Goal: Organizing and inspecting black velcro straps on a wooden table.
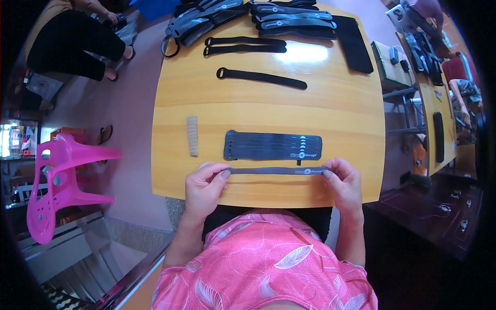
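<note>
A dark strap [268, 171] with pale printing near one end stretches flat between my two hands, close to the table's front edge. My left hand [205, 188] pinches its left end between thumb and fingers. At the other end, my right hand [342, 183] pinches it the same way. Just beyond lies a neat row of overlapping dark straps [268, 145], their printed ends lined up on the right. To the left of that row is a narrow beige ribbed strip [192, 135].
Farther up the wooden table [181, 103] lie a single black strap [263, 78], two more black straps [245, 45] and heaped bundles of straps [292, 18]. A black flat piece [353, 44] sits far right. A pink plastic stool [62, 181] stands left; other people are nearby.
</note>
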{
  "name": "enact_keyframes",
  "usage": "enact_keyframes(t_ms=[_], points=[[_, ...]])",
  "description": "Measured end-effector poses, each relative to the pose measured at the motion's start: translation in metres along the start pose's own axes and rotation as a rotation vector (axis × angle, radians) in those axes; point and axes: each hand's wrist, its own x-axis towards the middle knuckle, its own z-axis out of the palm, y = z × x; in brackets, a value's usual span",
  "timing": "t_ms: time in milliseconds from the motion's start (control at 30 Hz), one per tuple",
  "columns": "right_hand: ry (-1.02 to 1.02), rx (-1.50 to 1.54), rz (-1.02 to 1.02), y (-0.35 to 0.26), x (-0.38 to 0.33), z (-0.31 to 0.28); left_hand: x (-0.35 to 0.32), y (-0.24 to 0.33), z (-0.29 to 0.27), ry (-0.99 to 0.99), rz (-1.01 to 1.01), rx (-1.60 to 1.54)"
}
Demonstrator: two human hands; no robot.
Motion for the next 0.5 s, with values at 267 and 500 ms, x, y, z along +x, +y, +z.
enact_keyframes(t_ms=[267,500], points=[[0.116,-0.114,0.042,0.0,0.014,0.012,0.017,-0.005,0.007,0.117,-0.044,-0.034],[0.164,-0.261,0.011,0.006,0.026,0.013,0.021,-0.007,0.012,0.176,-0.058,0.1]])
